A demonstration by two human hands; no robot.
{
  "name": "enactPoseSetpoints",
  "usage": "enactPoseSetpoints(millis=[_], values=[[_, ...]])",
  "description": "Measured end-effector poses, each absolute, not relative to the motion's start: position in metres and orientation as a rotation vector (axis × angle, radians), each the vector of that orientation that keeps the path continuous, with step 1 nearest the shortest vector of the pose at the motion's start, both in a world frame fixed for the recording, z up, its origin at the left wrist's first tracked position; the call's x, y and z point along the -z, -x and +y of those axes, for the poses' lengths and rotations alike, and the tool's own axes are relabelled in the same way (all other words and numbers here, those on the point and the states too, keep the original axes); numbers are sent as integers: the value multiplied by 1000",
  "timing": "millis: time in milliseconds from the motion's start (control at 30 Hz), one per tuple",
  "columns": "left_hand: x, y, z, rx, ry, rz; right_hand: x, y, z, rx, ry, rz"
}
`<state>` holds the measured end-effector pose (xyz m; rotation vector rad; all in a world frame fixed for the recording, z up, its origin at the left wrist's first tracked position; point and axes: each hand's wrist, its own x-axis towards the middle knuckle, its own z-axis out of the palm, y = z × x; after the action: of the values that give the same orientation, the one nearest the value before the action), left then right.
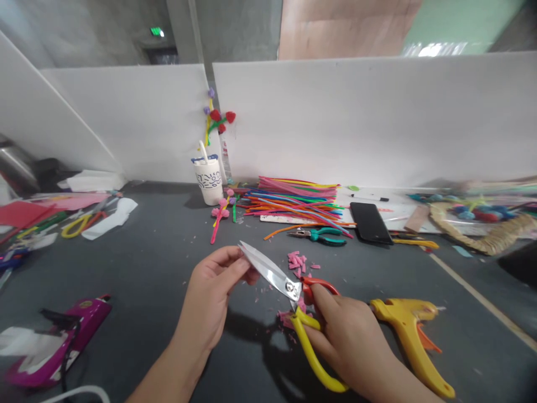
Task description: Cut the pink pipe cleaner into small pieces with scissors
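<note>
In the middle of the view, my right hand (346, 330) grips a pair of scissors (268, 268) with one red and one yellow handle. The handles are spread apart, while the silver blades lie close together and point up and left. At the blade tip is my left hand (213, 291), thumb and fingers pinched together; whatever they hold is hidden behind the blades and fingers. Cut pink fuzzy pieces (297, 261) lie just beyond the scissors. More pink scraps (286, 319) show beneath the handles, partly covered by my right hand.
Pipe cleaners (293, 198) in many colours lie at the back beside a white cup (208, 179) and a pipe-cleaner flower (220, 212). Near them are green-handled pliers (321, 235) and a black phone (371, 223). A yellow glue gun (409, 324) rests right, a magenta device (79, 330) left.
</note>
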<state>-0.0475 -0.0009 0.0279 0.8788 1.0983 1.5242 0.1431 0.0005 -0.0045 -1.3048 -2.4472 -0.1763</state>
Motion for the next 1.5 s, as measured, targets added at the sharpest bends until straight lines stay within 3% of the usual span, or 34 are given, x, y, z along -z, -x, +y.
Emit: enactPoseSetpoints(millis=[467, 700, 900, 1500], values=[[-27, 48, 0, -1544, -915, 1101, 3, -146, 6, 89, 1364, -2445], [-25, 36, -3, -1326, -1024, 1170, -12, -137, 5, -892, 1330, -1942], [-22, 15, -11, -989, -1123, 1147, -22, -134, 8, -1458, 1243, -1560], [-9, 11, -9, -857, -903, 828, -13, -132, 8, -1624, 1100, -1483]])
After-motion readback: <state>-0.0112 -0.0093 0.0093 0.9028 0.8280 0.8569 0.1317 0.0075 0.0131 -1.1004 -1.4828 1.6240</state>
